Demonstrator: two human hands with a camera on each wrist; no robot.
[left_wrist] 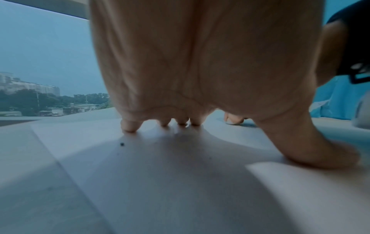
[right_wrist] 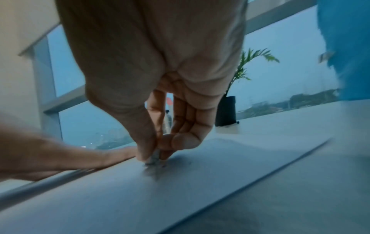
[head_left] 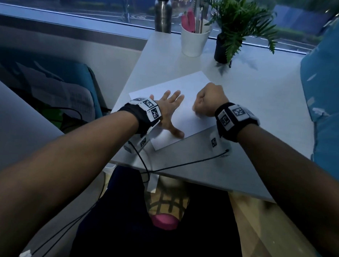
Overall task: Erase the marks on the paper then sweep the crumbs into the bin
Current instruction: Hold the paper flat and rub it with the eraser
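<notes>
A white sheet of paper (head_left: pixel 184 93) lies on the white table (head_left: pixel 264 118). My left hand (head_left: pixel 169 108) is spread flat on the sheet's left part, fingers straight, pressing it down; the left wrist view shows the fingertips (left_wrist: pixel 129 126) and thumb on the paper (left_wrist: pixel 160 182). My right hand (head_left: pixel 208 101) is curled just right of it, and in the right wrist view its thumb and fingers pinch a small grey eraser (right_wrist: pixel 154 159) against the paper (right_wrist: pixel 200 182). Faint grey marks (right_wrist: pixel 152 172) and dark crumbs (left_wrist: pixel 121 144) lie on the sheet. No bin is in view.
At the table's far edge by the window stand a steel bottle (head_left: pixel 162 12), a white cup (head_left: pixel 194 38) with pink items, and a potted plant (head_left: pixel 236 27). A blue cushion (head_left: pixel 333 88) borders the right side. Cables (head_left: pixel 182 165) trail off the table's near edge.
</notes>
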